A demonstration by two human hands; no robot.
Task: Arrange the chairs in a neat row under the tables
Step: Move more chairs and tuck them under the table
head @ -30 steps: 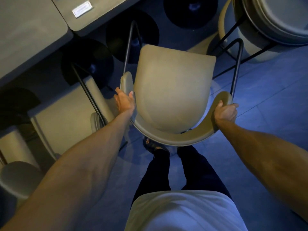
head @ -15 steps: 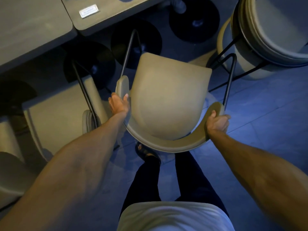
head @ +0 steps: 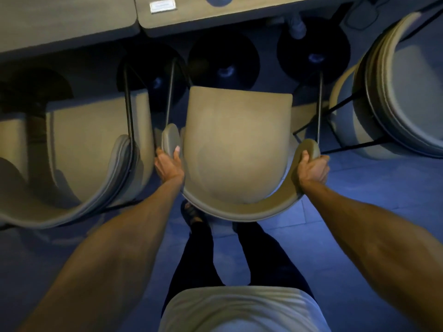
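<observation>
Tucking-in step, with left grip (head: pixel 169 164) and right grip (head: pixel 312 167) each curled round an armrest end of the chair (head: pixel 235 144), seat between them and short of the surface (head: pixel 239 17) ahead; next, likely a straight forward push, clearing the neighbour (head: pixel 96 140) just left.

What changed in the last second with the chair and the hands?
The held chair swung from skewed to roughly square with the table edge and came forward toward it. It now sits alongside the chair on the left. Nothing was taken or released: the left hand and right hand still grip its armrests. The stacked chairs on the right stayed put.
</observation>
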